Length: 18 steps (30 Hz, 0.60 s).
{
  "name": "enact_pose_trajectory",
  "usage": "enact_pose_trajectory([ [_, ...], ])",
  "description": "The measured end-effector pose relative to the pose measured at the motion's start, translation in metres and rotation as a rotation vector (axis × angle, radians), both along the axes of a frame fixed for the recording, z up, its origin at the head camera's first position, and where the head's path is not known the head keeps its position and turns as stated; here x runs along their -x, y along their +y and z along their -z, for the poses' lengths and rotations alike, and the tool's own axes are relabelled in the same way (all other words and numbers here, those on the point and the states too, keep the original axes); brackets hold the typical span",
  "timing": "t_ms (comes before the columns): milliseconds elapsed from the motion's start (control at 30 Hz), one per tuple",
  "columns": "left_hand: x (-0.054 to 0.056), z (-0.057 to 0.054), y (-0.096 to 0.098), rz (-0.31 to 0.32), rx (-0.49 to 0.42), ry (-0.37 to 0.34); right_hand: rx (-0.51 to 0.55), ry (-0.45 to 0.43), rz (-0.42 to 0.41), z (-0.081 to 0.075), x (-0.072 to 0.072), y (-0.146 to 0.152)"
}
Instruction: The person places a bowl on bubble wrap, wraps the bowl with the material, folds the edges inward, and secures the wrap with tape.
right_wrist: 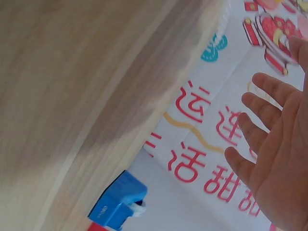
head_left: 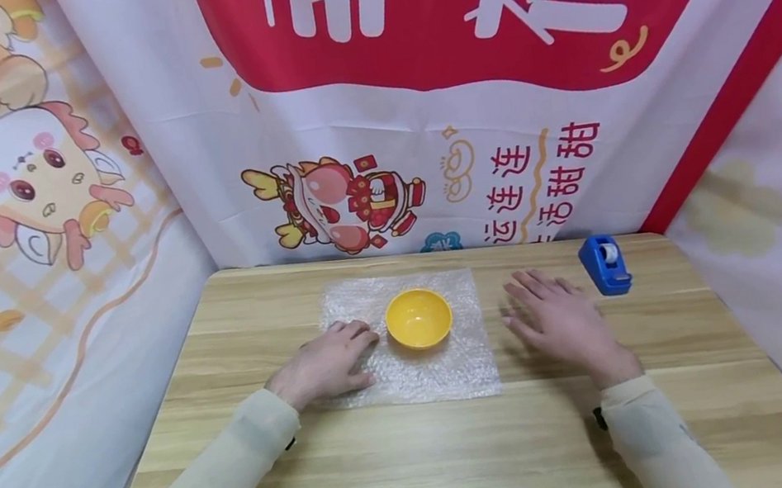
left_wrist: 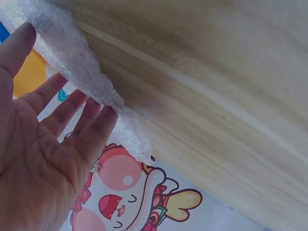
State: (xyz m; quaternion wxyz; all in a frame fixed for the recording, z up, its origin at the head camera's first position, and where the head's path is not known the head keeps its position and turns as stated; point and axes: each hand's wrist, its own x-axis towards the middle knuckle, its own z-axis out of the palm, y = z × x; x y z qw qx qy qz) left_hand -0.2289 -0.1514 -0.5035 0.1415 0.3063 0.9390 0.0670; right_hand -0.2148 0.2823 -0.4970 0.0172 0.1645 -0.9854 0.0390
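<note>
A yellow bowl (head_left: pixel 419 319) stands upright on a flat sheet of bubble wrap (head_left: pixel 454 373) in the head view. My left hand (head_left: pixel 332 360) is over the left part of the sheet, its fingertips right at the wrap and a little short of the bowl. In the left wrist view that hand (left_wrist: pixel 53 130) has its fingers spread and lightly bent against the bubble wrap (left_wrist: pixel 82 62). To the right of the sheet, my right hand (head_left: pixel 560 328) hovers over the table with fingers extended. The right wrist view shows this hand (right_wrist: pixel 279 139) holding nothing.
A blue tape dispenser (head_left: pixel 604 266) with a roll of tape stands at the table's back right, beyond my right hand. The wooden table (head_left: pixel 408 475) meets a printed cloth (head_left: pixel 371 105) at its back edge. More printed cloth hangs along both sides.
</note>
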Motion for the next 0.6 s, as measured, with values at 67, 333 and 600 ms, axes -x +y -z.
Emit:
enact_pose_trajectory([
  [67, 0.0, 0.0, 0.0, 0.006, 0.008, 0.009, -0.03, -0.015, -0.026, 0.002, -0.001, -0.003],
  [333, -0.002, -0.002, 0.002, 0.023, 0.016, 0.029, -0.108, -0.02, -0.169, 0.008, -0.007, -0.01],
  [600, -0.002, -0.003, 0.003, 0.011, 0.038, 0.021, -0.181, -0.012, -0.28, 0.016, -0.009, -0.011],
])
